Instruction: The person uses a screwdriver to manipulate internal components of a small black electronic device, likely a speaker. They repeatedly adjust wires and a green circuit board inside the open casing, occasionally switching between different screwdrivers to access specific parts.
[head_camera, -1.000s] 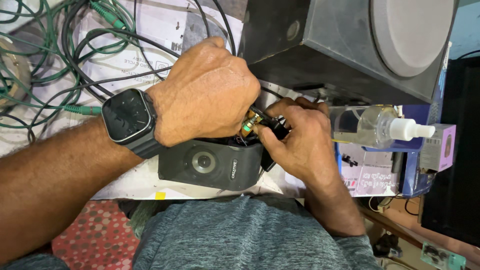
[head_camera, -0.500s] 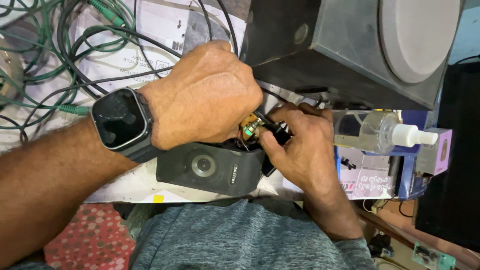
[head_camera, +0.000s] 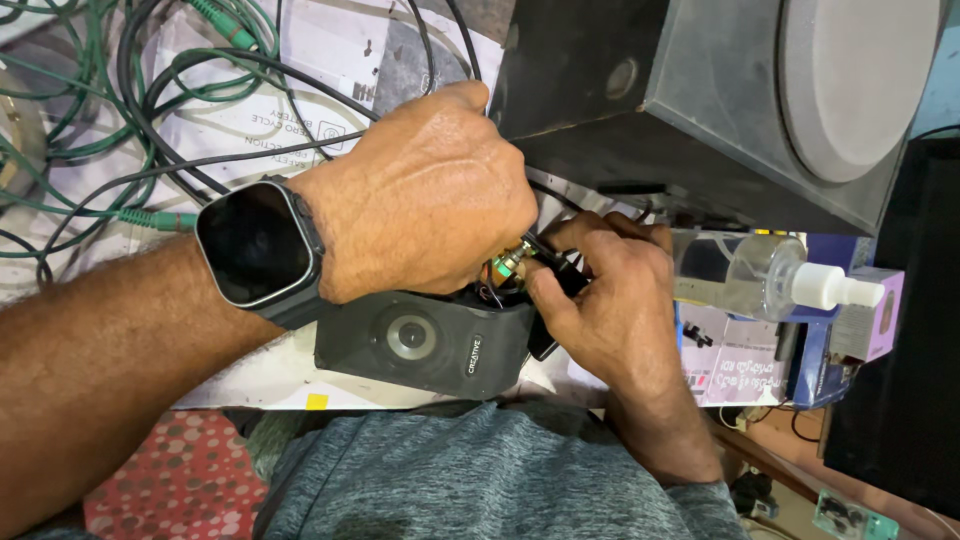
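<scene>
- Far out beyond the left hand, a tangle of green and black cables (head_camera: 110, 130) sprawls over printed paper sheets (head_camera: 300, 110).
- On the left wrist sits a dark square smartwatch (head_camera: 258, 250), screen blank and facing up.
- The left hand (head_camera: 420, 205) is curled into a loose fist, knuckles up, fingertips tucked under and pressing down at a small brass-coloured connector (head_camera: 506, 264); exactly how they grip it is hidden.
- Just below that hand lies a small black speaker (head_camera: 425, 340), its round driver facing the camera, its open end at the connector.
- The right hand (head_camera: 610, 300) is closed, thumb and fingers pinching a small black part (head_camera: 565, 275) right against the connector.
- Above both hands looms a big dark speaker cabinet (head_camera: 700, 100).
- Just right of the right hand, a clear pump bottle (head_camera: 760, 280) lies on its side.
</scene>
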